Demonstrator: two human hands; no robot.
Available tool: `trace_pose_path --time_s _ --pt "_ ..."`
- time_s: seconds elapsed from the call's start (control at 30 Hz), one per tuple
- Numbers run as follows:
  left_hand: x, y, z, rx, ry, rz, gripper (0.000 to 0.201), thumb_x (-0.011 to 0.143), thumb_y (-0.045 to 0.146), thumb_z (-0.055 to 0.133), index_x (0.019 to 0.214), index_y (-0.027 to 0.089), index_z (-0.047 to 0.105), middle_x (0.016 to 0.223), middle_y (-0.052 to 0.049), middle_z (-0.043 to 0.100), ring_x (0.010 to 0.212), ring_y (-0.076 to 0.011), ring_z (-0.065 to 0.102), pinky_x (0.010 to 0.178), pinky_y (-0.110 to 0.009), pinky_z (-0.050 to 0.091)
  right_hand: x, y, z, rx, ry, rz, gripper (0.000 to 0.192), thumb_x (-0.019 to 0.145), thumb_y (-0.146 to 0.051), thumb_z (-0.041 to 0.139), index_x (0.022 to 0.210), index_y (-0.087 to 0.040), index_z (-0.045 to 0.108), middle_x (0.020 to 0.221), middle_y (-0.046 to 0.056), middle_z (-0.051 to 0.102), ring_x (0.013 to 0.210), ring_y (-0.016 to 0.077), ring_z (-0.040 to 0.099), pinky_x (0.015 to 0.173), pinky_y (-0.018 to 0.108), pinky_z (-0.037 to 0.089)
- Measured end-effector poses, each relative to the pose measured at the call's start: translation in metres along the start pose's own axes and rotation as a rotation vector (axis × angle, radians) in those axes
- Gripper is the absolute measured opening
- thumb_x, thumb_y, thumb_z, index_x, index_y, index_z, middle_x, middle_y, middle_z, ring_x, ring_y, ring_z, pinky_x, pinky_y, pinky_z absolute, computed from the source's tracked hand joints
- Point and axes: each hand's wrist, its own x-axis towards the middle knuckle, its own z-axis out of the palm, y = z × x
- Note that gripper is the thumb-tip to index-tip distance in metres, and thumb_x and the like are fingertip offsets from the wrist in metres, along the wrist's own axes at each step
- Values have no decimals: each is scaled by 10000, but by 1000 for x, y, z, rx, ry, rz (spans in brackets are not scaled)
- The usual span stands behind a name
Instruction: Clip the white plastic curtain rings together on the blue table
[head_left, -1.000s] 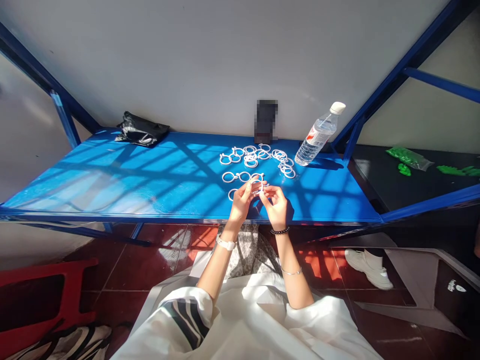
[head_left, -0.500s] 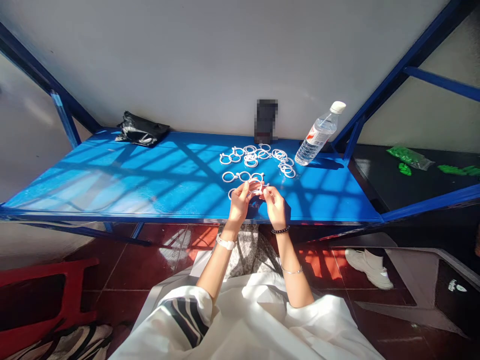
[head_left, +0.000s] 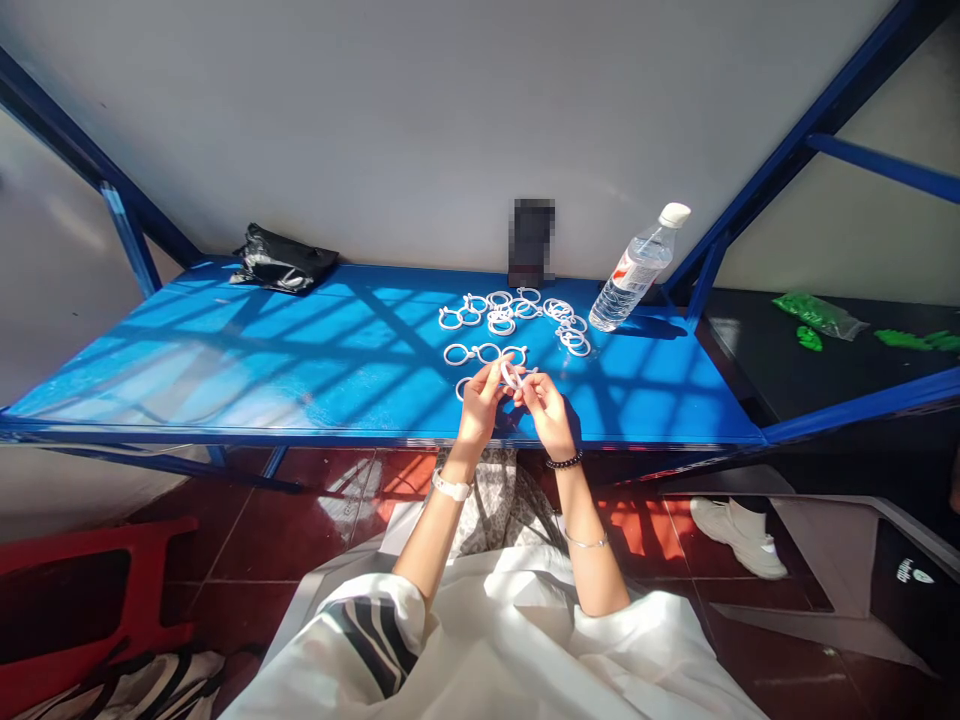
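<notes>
Here, both hands meet over the near edge of the glossy blue metal table [head_left: 300, 370]. The left hand [head_left: 478, 405] and the right hand [head_left: 550, 412] each close thumb and forefinger on one small white plastic ring [head_left: 511, 374], held between them just above the tabletop. The remaining fingers are loosely curled. The ring is seen partly edge-on, tilted, so its outline reads as a narrow oval with the long axis running roughly from near-right to far-left; finer detail is too small to tell.

A short row of white plastic rings [head_left: 486, 353] lies flat just beyond the fingertips, hoops side by side in a left-to-right line. Further back, a looser cluster of identical white rings [head_left: 517, 312] spreads toward the wall. A clear plastic water bottle with a white cap [head_left: 636, 270] stands tilted at the right rear corner, cap pointing up and to the right. A crumpled black glossy bag [head_left: 281, 265] rests at the left rear. A white watch sits on the left wrist, a dark beaded bracelet on the right.
</notes>
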Motion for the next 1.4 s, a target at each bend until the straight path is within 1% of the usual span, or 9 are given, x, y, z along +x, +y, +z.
trace_pose_path --time_s 0.13,0.23,0.4,0.5,0.63,0.77,1.07,1.27,1.4 --pt "-1 2 1 23 -34 14 471 774 539 657 1065 171 696 1021 -110 722 999 -246 667 792 -310 548 0 3 1 -11 105 -7 276 835 -505 586 863 -237 527 807 14 653 720 161 664 725 312 557" --pt "-3 2 1 19 -67 23 486 788 527 651 1118 171 677 1066 -121 712 1066 -260 648 852 -334 546 -1 4 1 -22 139 -8 241 828 -468 607 875 -242 539 828 13 660 723 166 677 748 328 569" --pt "-4 4 1 -4 -74 23 463 805 508 638 1130 180 667 1078 -112 712 1087 -266 642 887 -359 539 -2 3 1 22 149 -21 229 801 -423 658 896 -227 586 883 29 682 795 182 697 787 344 574" --pt "-4 6 1 24 -90 27 445 837 500 596 1149 190 658 1124 -116 697 1108 -271 631 874 -363 541 -3 4 2 6 173 -32 245 803 -415 663 927 -212 604 925 50 697 838 192 696 810 352 568" --pt "-5 6 0 61 -121 23 438 867 487 549 1172 188 647 1156 -118 685 1090 -266 637 827 -350 545 -4 5 3 -55 208 -61 238 805 -405 665 925 -208 607 943 58 706 892 195 685 837 349 554" --pt "-4 5 -1 60 -123 19 422 873 477 536 1155 187 656 1136 -116 692 1066 -255 644 798 -329 540 -5 6 2 -85 204 -63 223 807 -406 659 916 -221 600 925 49 709 874 191 684 821 344 554" --pt "-4 4 0 -1 -140 2 358 842 450 596 1085 200 676 1053 -97 720 1026 -246 662 859 -347 530 -6 14 2 -173 264 -129 168 846 -390 617 852 -225 590 866 29 673 851 185 666 814 329 537" --pt "-4 3 -1 18 -140 5 359 832 467 607 1056 197 684 1039 -103 720 1012 -258 665 845 -362 541 -7 14 0 -202 270 -175 157 861 -373 598 821 -223 571 866 35 660 873 191 646 843 339 517" --pt "-3 3 0 4 -144 2 368 818 481 624 1039 194 681 1010 -93 726 1000 -246 667 836 -340 534 -7 13 0 -234 268 -195 167 869 -377 581 814 -220 565 855 36 657 874 193 636 843 333 505"
